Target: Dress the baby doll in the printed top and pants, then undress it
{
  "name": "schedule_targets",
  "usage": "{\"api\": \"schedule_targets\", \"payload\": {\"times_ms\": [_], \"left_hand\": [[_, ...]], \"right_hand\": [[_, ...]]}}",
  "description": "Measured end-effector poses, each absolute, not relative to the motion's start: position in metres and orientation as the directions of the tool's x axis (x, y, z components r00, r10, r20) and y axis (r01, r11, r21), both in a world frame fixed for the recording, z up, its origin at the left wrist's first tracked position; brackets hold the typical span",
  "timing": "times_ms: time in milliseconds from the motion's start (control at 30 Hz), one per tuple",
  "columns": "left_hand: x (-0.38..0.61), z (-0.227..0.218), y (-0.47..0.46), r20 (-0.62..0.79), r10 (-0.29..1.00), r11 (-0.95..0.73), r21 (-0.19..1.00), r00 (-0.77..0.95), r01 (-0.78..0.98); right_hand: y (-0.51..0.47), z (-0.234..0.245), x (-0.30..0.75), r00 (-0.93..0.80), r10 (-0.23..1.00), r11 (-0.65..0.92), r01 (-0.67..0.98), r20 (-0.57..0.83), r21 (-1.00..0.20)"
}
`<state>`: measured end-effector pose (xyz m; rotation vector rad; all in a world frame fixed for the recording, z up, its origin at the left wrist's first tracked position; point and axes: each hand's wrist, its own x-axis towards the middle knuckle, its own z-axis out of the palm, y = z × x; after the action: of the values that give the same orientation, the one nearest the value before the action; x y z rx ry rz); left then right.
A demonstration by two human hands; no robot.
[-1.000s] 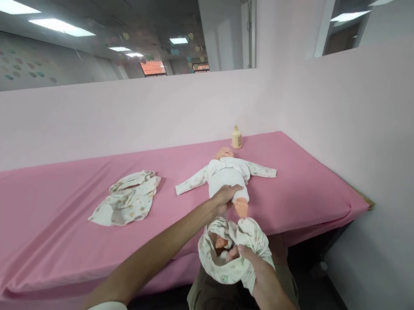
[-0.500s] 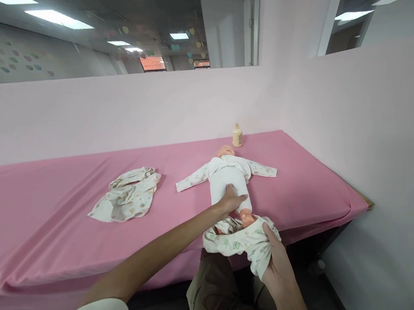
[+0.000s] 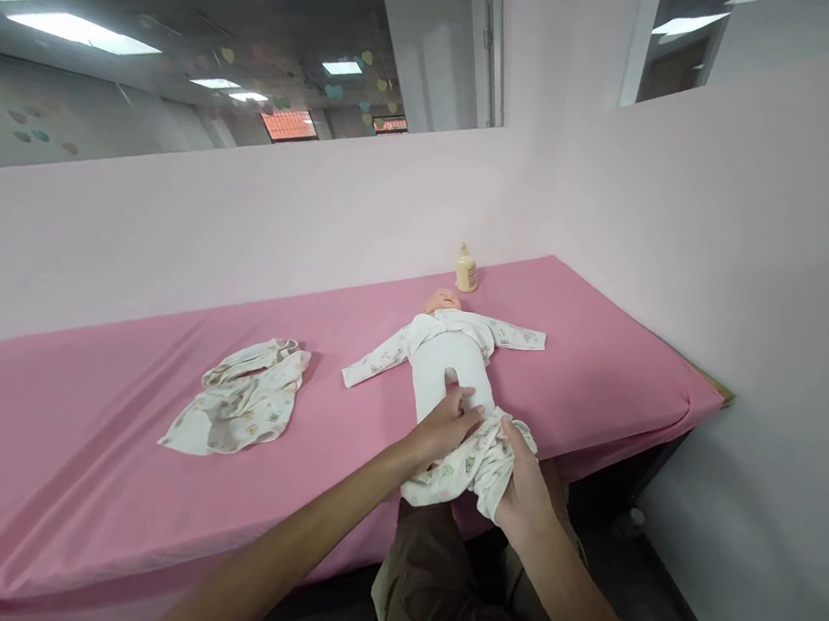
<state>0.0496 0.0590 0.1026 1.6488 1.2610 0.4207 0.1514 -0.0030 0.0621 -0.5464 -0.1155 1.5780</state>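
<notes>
A baby doll (image 3: 452,357) lies on its back, in a white long-sleeved top and white legwear, arms spread wide. Patterned baby pants (image 3: 456,472) are bunched around its lower legs and cover its feet. My right hand (image 3: 523,485) grips the pants at their right side, thumb on top of the cloth. Between the doll's legs, my left hand (image 3: 446,425) has its fingers curled at the upper edge of the pants, touching the shin; its fingertips are partly hidden.
The doll rests on a pink-covered table (image 3: 353,444). A patterned baby garment (image 3: 244,400) lies crumpled to the left. Behind the doll's head stands a pale yellow pump bottle (image 3: 467,271) near the wall. My legs (image 3: 427,574) are beneath the table's front edge.
My right hand has moved up and left with the pants, which now cover the foot that was bare. My left hand has shifted slightly down toward the pants' edge.
</notes>
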Motion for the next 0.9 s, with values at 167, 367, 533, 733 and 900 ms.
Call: {"api": "schedule_targets", "payload": {"times_ms": [167, 367, 533, 733, 900], "left_hand": [[0.035, 0.099, 0.004, -0.089, 0.803, -0.418, 0.621, 0.590, 0.663], [0.052, 0.069, -0.006, 0.157, 0.796, -0.606, 0.193, 0.585, 0.772], [0.055, 0.062, 0.007, 0.107, 0.742, -0.664, -0.025, 0.662, 0.747], [0.050, 0.075, 0.014, 0.070, 0.695, -0.716, -0.032, 0.716, 0.698], [0.050, 0.074, 0.013, 0.089, 0.730, -0.683, 0.081, 0.677, 0.726]], "right_hand": [[-0.004, 0.056, 0.153, 0.040, 0.965, -0.099, -0.858, -0.258, -0.503], [-0.003, 0.056, 0.155, 0.029, 0.962, -0.122, -0.844, -0.272, -0.522], [-0.004, 0.055, 0.156, 0.014, 0.961, -0.133, -0.853, -0.276, -0.506], [-0.013, 0.057, 0.155, -0.002, 0.986, -0.086, -0.864, -0.168, -0.496], [-0.020, 0.054, 0.157, 0.062, 0.991, -0.017, -0.818, -0.118, -0.575]]}}
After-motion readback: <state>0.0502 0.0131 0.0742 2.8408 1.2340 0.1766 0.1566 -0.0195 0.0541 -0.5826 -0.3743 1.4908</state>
